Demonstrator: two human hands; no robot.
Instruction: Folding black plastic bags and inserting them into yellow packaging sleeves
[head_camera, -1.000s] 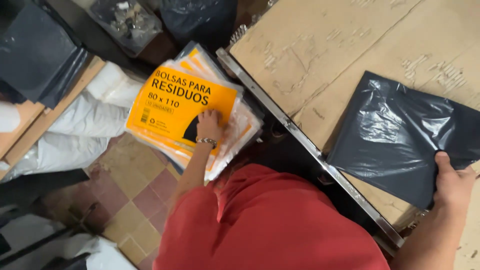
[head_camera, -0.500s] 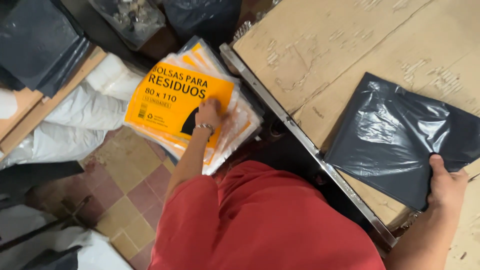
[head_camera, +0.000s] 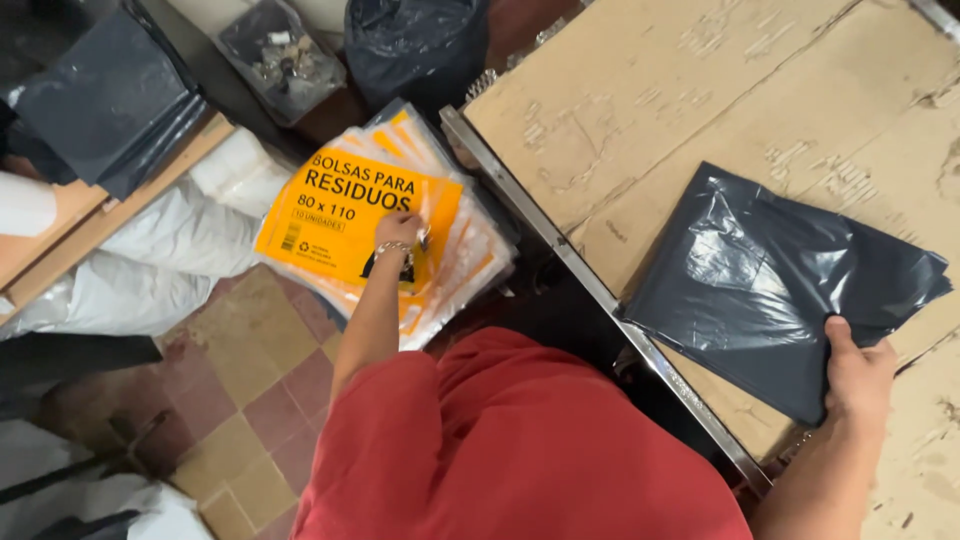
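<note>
Head view: right hand (head_camera: 858, 378) grip pinches folded black bag (head_camera: 775, 280) corner.

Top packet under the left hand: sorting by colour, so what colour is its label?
Orange label with black print, seen in the head view.

The left arm stretches straight down, its left hand (head_camera: 398, 230) curled with fingers pinched, while the right hand (head_camera: 856, 375) clamps shut, thumb on top.

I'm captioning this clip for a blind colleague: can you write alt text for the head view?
Seen from above, the left hand reaches down to a stack of orange-labelled clear packets on the tiled floor, while the right hand grips a folded black plastic bag on a cardboard-covered table.
</note>
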